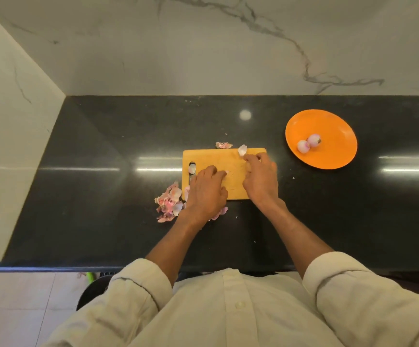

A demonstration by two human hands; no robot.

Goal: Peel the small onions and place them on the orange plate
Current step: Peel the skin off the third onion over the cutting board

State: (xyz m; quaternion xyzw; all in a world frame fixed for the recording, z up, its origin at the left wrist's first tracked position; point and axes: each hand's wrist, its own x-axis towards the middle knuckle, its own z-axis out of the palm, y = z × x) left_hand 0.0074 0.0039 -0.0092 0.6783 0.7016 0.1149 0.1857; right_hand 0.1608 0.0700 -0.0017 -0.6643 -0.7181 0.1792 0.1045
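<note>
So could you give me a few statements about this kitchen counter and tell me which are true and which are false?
1. Two peeled onions lie on the orange plate. True.
2. The orange plate sits on the cutting board. False: it sits on the dark counter, to the right of the board.
3. Both hands are over the cutting board. True: the left hand and the right hand are both above it.
4. The pile of onion skins lies on the plate. False: it lies on the counter by the board's left near corner.
5. A knife lies on the board. False: none is visible.
</note>
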